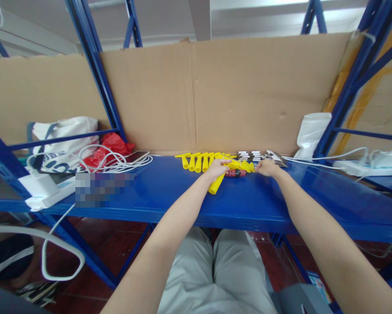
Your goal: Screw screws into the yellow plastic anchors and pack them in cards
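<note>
My left hand (219, 168) is closed around a yellow plastic tube (216, 185) whose wide round end points toward me. To the right, my right hand (266, 167) has its fingers drawn together, right beside some small yellow pieces (247, 166); whether it pinches one I cannot tell. Between the hands lies a dark red and black cylindrical tool (236, 173). Several similar yellow tubes (198, 162) stand in a row left of my left hand, near the cardboard. Behind my right hand are a stack of black-and-white strips (250, 155) and flat shiny metal pieces (276, 157).
A blue metal shelf (169, 192) carries everything, backed by a cardboard sheet (241, 96). On the left are a white bag (65, 135), a red plastic bag (117, 145), coiled white cables (117, 165) and a power strip (52, 196). A white pouch (311, 135) leans at right.
</note>
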